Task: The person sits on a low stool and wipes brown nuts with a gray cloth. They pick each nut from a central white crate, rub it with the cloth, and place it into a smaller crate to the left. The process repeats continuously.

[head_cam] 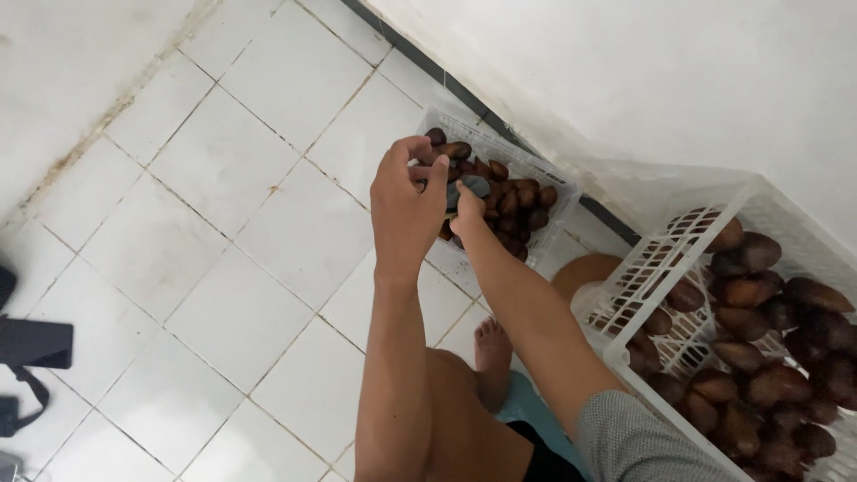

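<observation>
Floor [223,268] of white square tiles with stained grout lines, running from near left to the far wall. Dark objects with a strap [27,357] lie at the left edge, partly out of view; kind cannot be told.

Left hand [406,201], raised at centre above the floor, back of the hand toward the camera. Its fingers [428,161] are curled narrow around a small brown fruit [427,171], of which only a sliver shows between thumb and forefinger.

Right hand [466,207], just beside the left hand and touching it, largely hidden behind it. Its fingers are closed on a dark grey object [473,186]; what that object is cannot be told. Both hands sit directly over the near rim of the small crate.

Small white plastic crate [446,120], on the floor against the far wall, part filled with brown scaly fruits [518,201] heaped toward its right end.

Bare foot [491,344] on the tiles below the forearms, with a knee near the bottom edge and a grey sleeve [634,437] on the right arm.

Large white slatted crate [661,268], near right, tilted against the wall and well apart from the small crate, holding many larger brown fruits [768,357] of the same kind. A round tan object [585,272] shows behind its left corner.

White wall [669,80] with a dark base strip, far right.
</observation>
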